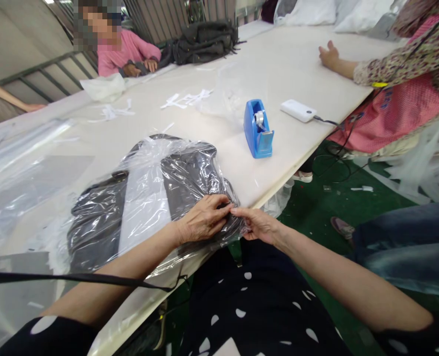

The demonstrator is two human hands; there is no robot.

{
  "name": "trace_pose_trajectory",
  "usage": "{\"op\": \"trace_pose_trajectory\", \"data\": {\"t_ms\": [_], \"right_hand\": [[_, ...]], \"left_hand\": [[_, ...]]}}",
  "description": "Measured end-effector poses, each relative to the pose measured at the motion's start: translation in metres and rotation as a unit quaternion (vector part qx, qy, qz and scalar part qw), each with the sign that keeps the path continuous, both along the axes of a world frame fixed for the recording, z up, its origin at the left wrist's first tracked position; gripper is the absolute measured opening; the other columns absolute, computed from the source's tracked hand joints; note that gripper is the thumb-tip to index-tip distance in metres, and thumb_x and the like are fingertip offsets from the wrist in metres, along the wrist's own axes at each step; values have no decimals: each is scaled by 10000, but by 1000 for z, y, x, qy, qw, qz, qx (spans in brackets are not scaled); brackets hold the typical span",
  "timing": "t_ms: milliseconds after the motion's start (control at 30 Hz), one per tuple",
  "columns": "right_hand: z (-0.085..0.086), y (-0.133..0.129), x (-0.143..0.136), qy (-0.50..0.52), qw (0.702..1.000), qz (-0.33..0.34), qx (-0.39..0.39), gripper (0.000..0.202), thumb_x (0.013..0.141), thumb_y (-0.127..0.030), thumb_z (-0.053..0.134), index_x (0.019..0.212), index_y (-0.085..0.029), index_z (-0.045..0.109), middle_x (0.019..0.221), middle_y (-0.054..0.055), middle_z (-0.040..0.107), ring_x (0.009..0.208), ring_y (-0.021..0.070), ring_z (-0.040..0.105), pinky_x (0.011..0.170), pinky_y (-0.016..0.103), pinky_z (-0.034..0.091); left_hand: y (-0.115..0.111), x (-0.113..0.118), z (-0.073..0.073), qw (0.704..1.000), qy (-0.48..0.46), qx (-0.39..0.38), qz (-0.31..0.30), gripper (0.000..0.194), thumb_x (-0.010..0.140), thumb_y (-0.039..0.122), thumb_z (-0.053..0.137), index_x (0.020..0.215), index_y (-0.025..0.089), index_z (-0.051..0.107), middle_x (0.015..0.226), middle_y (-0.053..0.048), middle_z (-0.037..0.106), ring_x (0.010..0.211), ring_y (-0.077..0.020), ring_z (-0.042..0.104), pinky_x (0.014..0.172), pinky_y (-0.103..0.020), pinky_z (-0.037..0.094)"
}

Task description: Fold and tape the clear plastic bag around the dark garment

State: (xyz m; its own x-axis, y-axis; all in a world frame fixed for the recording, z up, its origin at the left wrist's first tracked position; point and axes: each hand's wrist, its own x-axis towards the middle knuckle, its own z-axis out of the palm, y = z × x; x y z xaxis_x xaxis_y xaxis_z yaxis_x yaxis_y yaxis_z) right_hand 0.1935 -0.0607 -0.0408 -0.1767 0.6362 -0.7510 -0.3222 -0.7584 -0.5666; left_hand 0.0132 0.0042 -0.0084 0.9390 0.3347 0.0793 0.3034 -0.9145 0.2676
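In the head view, a clear plastic bag [190, 173] lies at the table's near edge with a dark folded garment inside. A white strip [145, 207], perhaps card or paper, shows through the film across the garment. My left hand [206, 217] rests on the bag's right end, its fingers curled and gripping the film. Beside it, my right hand [258, 225] pinches the same end of the bag between thumb and fingers. The two hands' fingertips meet there. Exactly what lies under the fingertips is hidden.
A blue tape dispenser [258, 129] and a white power bank [298, 110] with a cable stand beyond the bag. White paper strips [186, 99] lie on the table [279, 59]. Dark garments [204, 42] are heaped at the back. Co-workers are at the far side and right.
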Motion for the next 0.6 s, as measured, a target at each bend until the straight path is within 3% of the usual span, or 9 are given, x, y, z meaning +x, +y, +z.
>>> {"op": "trace_pose_trajectory", "data": {"t_ms": [100, 367, 500, 600], "right_hand": [[-1, 2, 2, -1, 1000, -2, 7, 248, 638, -343, 669, 753, -140, 585, 628, 3, 546, 544, 97, 467, 536, 223, 364], [-14, 9, 1, 29, 996, -41, -68, 126, 653, -193, 629, 711, -108, 556, 539, 2, 520, 469, 98, 461, 473, 221, 375], [-20, 8, -2, 34, 996, -58, -53, 142, 620, -160, 620, 739, -96, 573, 589, 19, 560, 493, 103, 481, 498, 233, 404], [-14, 2, -5, 37, 998, -60, -7, 135, 572, -174, 612, 677, -98, 573, 585, 32, 563, 493, 116, 486, 495, 245, 405]], "left_hand": [[-2, -1, -2, 1000, 0, 5, -1, 375, 862, 224, 392, 1221, 140, 457, 1125, -138, 492, 1040, -224, 460, 886, -384, 406], [-4, -7, -15, 997, -81, -2, 13, 333, 872, 242, 420, 1187, 148, 474, 1104, -118, 526, 1058, -214, 468, 904, -385, 423], [-5, -10, -18, 993, -117, -15, 18, 315, 860, 243, 451, 1157, 149, 498, 1079, -117, 546, 1048, -210, 481, 903, -390, 429], [-4, -11, -9, 991, -132, -6, 24, 325, 862, 259, 462, 1164, 143, 492, 1078, -115, 554, 1043, -197, 487, 913, -368, 425]]}}
